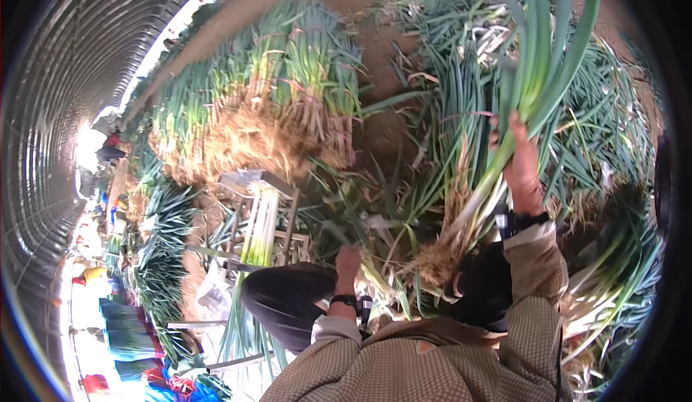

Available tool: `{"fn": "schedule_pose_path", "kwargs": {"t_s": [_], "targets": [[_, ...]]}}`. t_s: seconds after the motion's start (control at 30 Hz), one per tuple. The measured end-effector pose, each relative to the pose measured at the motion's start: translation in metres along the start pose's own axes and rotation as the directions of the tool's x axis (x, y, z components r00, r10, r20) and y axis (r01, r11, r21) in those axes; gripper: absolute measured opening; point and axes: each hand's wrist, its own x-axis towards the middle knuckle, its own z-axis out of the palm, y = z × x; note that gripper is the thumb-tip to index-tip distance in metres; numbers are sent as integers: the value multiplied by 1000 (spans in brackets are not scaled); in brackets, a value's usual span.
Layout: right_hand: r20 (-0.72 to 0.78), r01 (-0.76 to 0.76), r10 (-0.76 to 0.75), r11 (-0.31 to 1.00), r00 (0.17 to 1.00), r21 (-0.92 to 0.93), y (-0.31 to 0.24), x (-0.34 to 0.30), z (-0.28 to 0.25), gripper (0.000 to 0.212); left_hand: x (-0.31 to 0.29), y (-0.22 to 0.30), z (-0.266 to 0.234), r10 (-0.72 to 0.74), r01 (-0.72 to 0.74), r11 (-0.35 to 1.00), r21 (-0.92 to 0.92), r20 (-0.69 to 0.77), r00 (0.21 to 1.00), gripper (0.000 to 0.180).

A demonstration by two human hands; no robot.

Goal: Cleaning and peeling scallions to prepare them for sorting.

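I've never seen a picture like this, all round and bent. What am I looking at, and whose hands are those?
No machine here: a person wears a wide fisheye camera on the head, looking down, so straight edges curve. The forearms in checked sleeves are the wearer's own. The right hand holds up a bunch of green onions with roots hanging. The left hand reaches low into loose stalks on the ground. Beyond lie a bundled heap of onions and a metal rack holding trimmed stalks, inside a greenhouse tunnel.

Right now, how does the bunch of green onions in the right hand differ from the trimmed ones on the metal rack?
The bunch in the right hand is raised, with shaggy brown roots and dirt hanging off it. The trimmed ones lie on the metal rack with clean pale stalks and no hand on them. Both are long green onions with white stems.
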Motion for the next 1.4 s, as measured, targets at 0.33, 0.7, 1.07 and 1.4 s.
{"fn": "schedule_pose_path", "kwargs": {"t_s": [0.33, 0.7, 1.07, 1.4], "targets": [[349, 69, 76, 920, 934, -387, 75, -64, 46, 63, -85, 212, -76, 833, -200, 192, -961, 52, 550, 48], [228, -412, 399, 911, 888, 13, 81, -52, 50, 54, -117, 224, -62, 782, -211, -85, -974, -197, 592, 33], [145, -325, 348, 932, 926, -162, 85, -48, 51, 53, -117, 207, -73, 719, -608, 139, -781, -343, 605, 32], [112, 26, -38, 993, 993, 112, 50, 14, 3, 48, -72, 112, -36, 633, -259, 120, -958, -127, 763, 24]]}}
